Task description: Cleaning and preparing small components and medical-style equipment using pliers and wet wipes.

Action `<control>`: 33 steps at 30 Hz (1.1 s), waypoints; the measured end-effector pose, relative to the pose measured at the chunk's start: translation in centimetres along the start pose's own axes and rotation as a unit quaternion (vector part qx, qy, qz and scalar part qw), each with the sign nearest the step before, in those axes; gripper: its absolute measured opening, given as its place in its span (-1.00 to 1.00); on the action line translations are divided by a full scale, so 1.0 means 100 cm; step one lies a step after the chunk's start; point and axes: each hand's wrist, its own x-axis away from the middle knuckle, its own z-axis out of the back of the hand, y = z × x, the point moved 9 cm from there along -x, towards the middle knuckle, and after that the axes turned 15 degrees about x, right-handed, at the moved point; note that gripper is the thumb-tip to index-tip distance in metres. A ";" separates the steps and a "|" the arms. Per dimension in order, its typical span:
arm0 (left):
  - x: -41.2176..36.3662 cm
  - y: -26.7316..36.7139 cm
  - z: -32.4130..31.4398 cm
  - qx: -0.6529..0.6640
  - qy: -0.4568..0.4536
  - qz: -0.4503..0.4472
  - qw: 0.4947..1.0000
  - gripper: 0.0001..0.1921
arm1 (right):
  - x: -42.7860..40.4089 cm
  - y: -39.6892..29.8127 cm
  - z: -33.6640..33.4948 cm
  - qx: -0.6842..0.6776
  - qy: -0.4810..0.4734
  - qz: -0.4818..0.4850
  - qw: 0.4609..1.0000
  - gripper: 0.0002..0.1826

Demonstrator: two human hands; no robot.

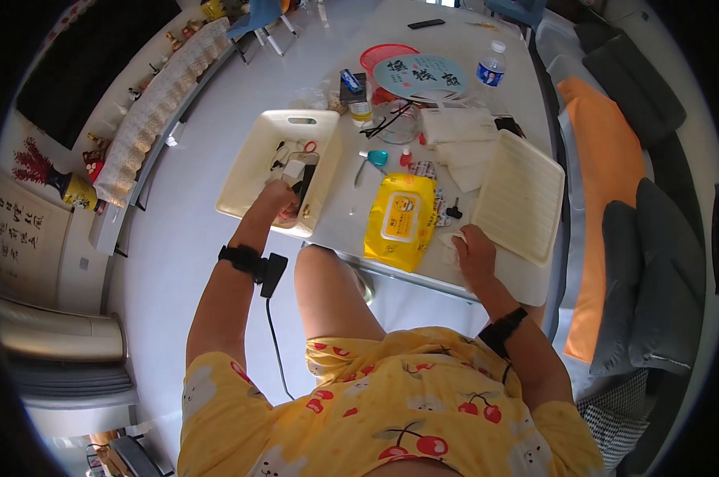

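My left hand (281, 198) reaches into the near end of a cream plastic storage bin (329, 179); its fingers are partly hidden, so whether they grip anything is unclear. Beside it in the bin lie a white charger-like block (293, 168), pale cables and a red ring-shaped item (310, 146). My right hand (477, 253) holds a crumpled white wipe or tissue (450, 249) at the table's front edge. Between my hands lies a yellow pack of baby wipes (400, 220). A small black key-like tool (454, 210) rests just beyond my right hand.
A ribbed cream lid (517, 200) lies on the table (347, 229) at right. Farther back are pliers (360, 173), a teal bottle (377, 157), a glass bowl (398, 128), a blue fan (420, 76) and a water bottle (491, 65). A sofa with cushions (604, 179) stands right.
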 end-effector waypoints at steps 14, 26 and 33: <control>0.067 0.168 -0.102 -0.116 0.197 -0.308 0.923 -0.89 | -0.001 -0.006 0.012 -0.004 0.018 0.014 1.000 -0.81; 0.004 0.133 -0.115 -0.150 0.185 -0.090 0.967 -0.80 | -0.001 -0.003 0.012 -0.005 0.001 0.001 1.000 -0.79; 0.024 0.147 -0.080 -0.045 0.274 -0.149 0.949 -0.91 | -0.001 -0.006 0.013 0.009 0.003 0.009 1.000 -0.78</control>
